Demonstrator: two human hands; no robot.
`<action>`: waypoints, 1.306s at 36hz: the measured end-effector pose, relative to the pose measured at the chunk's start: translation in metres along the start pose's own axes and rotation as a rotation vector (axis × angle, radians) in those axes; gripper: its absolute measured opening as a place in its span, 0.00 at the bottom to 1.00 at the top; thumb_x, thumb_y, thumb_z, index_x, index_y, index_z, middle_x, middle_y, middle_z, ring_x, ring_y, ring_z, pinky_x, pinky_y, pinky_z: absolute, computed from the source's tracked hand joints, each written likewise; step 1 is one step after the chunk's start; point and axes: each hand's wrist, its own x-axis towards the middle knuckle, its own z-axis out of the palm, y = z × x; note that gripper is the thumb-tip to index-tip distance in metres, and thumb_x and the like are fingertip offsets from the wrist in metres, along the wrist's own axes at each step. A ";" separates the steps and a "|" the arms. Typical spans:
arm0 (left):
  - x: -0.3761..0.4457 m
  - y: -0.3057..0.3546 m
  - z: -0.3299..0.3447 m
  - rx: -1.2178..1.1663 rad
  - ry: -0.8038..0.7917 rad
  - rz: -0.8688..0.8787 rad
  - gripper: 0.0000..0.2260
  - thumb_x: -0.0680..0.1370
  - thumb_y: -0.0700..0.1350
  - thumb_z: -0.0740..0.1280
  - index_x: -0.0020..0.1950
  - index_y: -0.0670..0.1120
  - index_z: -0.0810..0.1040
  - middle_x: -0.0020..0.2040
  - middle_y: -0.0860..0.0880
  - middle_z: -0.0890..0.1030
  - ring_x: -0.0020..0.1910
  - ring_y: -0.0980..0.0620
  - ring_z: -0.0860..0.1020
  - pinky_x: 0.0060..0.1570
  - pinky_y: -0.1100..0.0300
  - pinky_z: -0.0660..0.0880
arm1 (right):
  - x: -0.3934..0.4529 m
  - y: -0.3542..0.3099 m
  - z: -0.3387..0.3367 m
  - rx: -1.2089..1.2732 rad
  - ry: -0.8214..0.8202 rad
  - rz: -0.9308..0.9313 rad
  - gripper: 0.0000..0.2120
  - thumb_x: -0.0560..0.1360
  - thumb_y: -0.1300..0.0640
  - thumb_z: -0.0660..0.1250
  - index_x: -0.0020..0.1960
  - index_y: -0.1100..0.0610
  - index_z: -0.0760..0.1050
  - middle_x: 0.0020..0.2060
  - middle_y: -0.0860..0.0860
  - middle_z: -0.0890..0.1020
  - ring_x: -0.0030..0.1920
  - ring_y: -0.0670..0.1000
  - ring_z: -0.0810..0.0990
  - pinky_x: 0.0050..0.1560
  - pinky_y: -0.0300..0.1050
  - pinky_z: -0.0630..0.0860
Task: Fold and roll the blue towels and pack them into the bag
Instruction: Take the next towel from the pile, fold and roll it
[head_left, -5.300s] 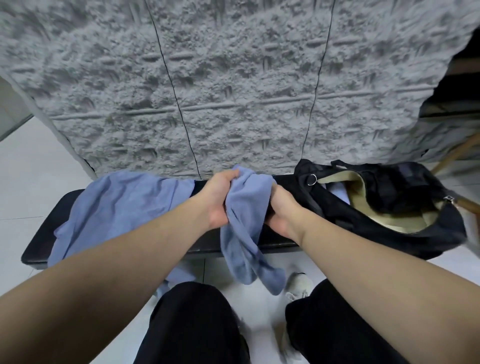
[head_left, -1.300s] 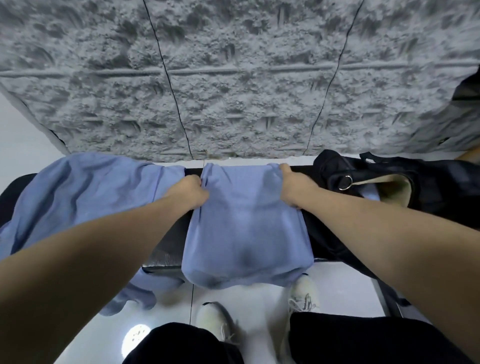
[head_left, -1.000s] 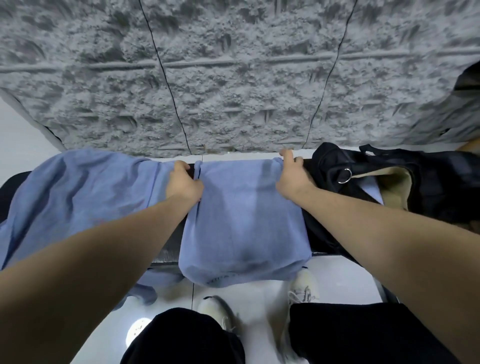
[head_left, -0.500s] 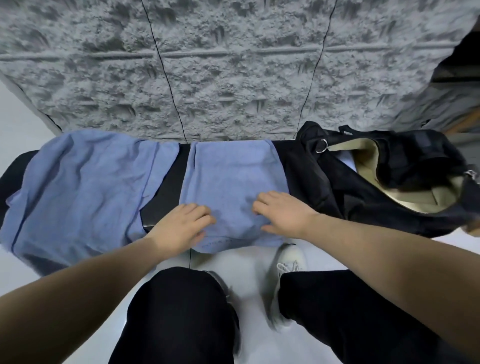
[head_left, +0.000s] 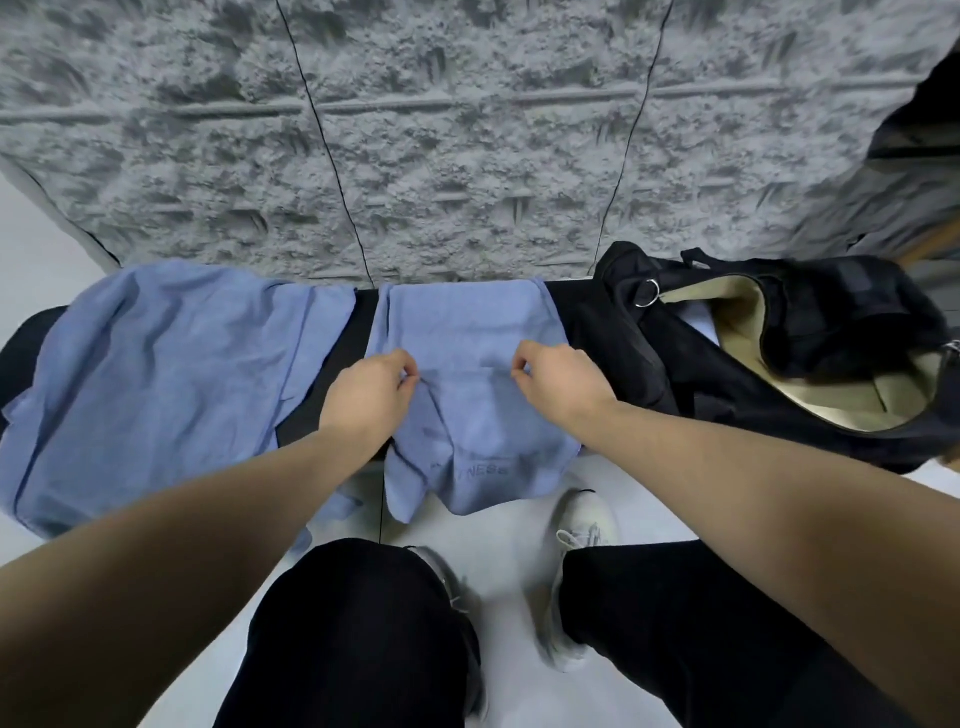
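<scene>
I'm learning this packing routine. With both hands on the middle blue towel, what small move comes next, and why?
Probably lift the pinched fabric and fold it toward the wall. The left hand and right hand each pinch the narrow folded blue towel mid-length, its near end hangs off the black bench, and it isn't rolled yet for the open black duffel bag.

1. I saw a black padded bench (head_left: 332, 384) running left to right across the middle of the view.
2. Behind it stood a rough grey textured wall (head_left: 467, 156), split by thin dark seams.
3. Below lay a pale floor (head_left: 509, 551), with black trouser legs (head_left: 363, 634) and a white sneaker (head_left: 584, 525).
</scene>
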 end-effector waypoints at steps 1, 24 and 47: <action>0.002 0.003 0.001 -0.001 -0.007 -0.016 0.05 0.81 0.46 0.62 0.53 0.47 0.77 0.46 0.48 0.81 0.44 0.45 0.79 0.42 0.49 0.77 | 0.000 0.000 0.002 -0.008 -0.007 0.001 0.06 0.79 0.58 0.56 0.51 0.54 0.72 0.43 0.56 0.82 0.39 0.62 0.77 0.42 0.53 0.77; -0.050 -0.016 0.018 0.524 -0.206 0.583 0.31 0.64 0.46 0.78 0.63 0.48 0.68 0.69 0.45 0.72 0.67 0.30 0.70 0.59 0.31 0.71 | -0.052 0.020 0.019 -0.586 -0.115 -0.387 0.30 0.76 0.46 0.66 0.72 0.54 0.59 0.76 0.53 0.59 0.74 0.62 0.59 0.69 0.60 0.60; -0.061 0.026 -0.022 -0.507 -0.188 0.002 0.04 0.83 0.40 0.57 0.54 0.49 0.66 0.34 0.49 0.66 0.23 0.59 0.65 0.26 0.67 0.63 | -0.084 0.009 -0.030 0.246 -0.294 -0.142 0.10 0.81 0.59 0.52 0.62 0.55 0.63 0.37 0.43 0.67 0.38 0.53 0.70 0.43 0.48 0.68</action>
